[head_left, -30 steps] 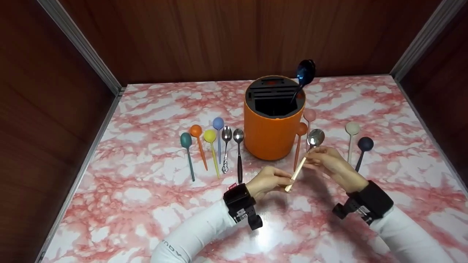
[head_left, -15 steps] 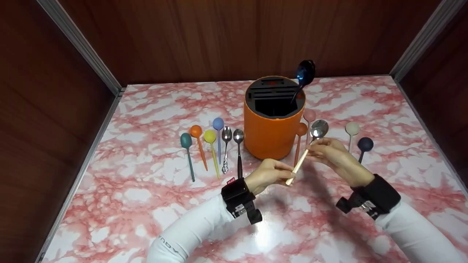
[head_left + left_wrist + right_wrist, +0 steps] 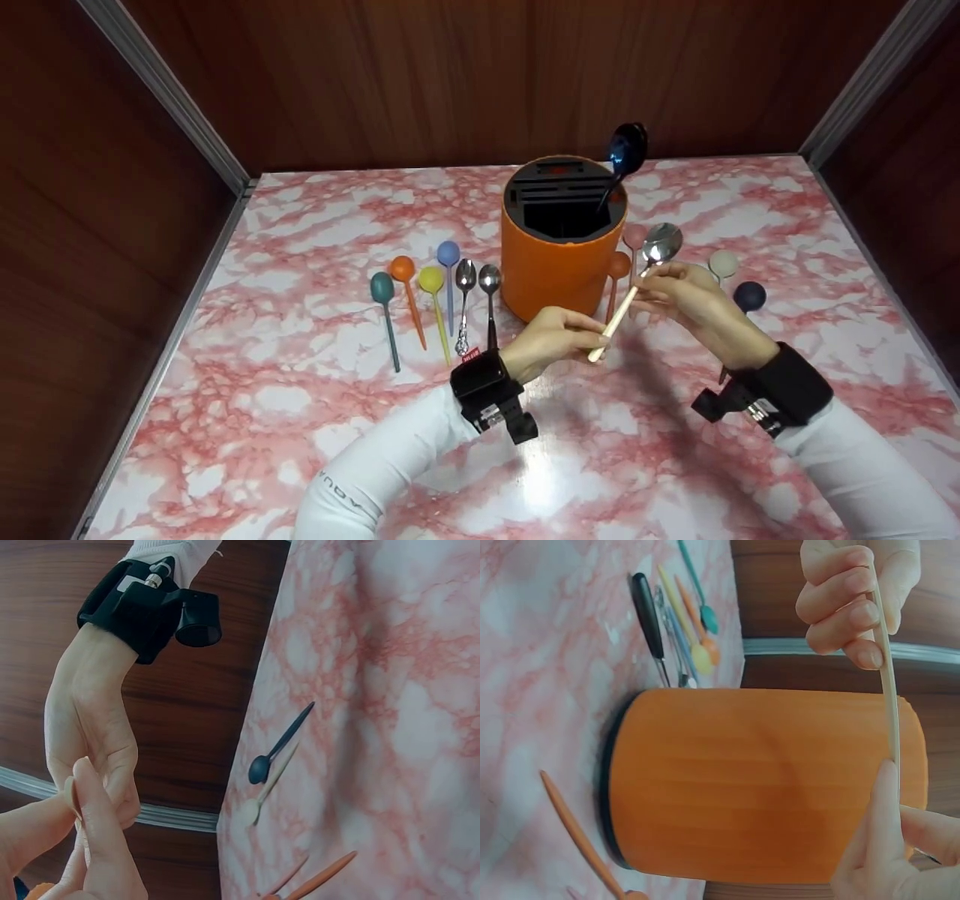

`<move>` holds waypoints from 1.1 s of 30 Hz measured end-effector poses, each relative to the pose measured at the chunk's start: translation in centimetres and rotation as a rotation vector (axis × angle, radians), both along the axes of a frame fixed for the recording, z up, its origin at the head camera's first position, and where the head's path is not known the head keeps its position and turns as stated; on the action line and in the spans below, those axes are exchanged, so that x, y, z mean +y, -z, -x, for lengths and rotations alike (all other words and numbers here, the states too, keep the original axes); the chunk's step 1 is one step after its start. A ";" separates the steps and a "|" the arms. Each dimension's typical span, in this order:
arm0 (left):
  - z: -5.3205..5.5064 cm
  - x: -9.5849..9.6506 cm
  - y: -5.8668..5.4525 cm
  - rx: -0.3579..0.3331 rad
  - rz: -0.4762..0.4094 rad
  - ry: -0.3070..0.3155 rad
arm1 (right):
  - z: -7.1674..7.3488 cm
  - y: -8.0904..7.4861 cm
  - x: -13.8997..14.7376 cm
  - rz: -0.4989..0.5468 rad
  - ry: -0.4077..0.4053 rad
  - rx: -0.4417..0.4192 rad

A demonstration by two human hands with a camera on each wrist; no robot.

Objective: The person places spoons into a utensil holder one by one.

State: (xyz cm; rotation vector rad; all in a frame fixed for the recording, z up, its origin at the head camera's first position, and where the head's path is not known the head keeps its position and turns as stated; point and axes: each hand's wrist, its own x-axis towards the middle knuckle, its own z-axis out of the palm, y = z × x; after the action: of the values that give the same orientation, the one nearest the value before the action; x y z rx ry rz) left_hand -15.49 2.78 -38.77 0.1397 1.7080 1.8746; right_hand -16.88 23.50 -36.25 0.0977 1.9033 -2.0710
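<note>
A spoon (image 3: pixel 619 316) with a cream handle and a shiny silver bowl is held in the air at a slant, bowl up and to the right. My left hand (image 3: pixel 551 341) pinches the lower end of its handle. The right hand (image 3: pixel 697 307) pinches it just below the bowl. In the right wrist view the cream handle (image 3: pixel 889 701) spans the gap between both hands. The left wrist view shows only an edge of it between the fingers. Just behind the hands stands an orange cylindrical utensil holder (image 3: pixel 559 274), with a dark blue spoon (image 3: pixel 627 150) leaning in its black slotted top.
Left of the holder lie several spoons, among them a teal spoon (image 3: pixel 382 289), a yellow spoon (image 3: pixel 431 280) and a black-handled spoon (image 3: pixel 490 281). On its right are a red-orange spoon (image 3: pixel 619 264), a pink spoon (image 3: pixel 634 235), a pale spoon (image 3: pixel 724 262) and a navy spoon (image 3: pixel 750 295).
Both hands have raised the cream-handled spoon away from me, its bowl shifting up and slightly right. The holder and the lying spoons have stayed put.
</note>
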 end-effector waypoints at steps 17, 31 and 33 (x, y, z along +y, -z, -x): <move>1.1 -0.6 -3.3 0.058 -0.001 -0.024 | 1.0 -3.6 -0.7 0.098 0.042 0.045; 1.5 -0.5 -4.6 0.095 -0.106 -0.111 | 1.8 -5.5 -0.9 0.140 0.072 0.077; 1.6 -0.4 -4.6 0.100 -0.119 -0.132 | 1.9 -5.6 -1.0 0.164 0.083 0.089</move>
State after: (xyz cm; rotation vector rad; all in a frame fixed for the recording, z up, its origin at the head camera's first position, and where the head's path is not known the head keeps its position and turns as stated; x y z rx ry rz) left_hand -17.07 2.34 -34.13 0.1739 1.7080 2.0993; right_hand -18.80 22.52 -30.63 0.0479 1.7978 -2.3142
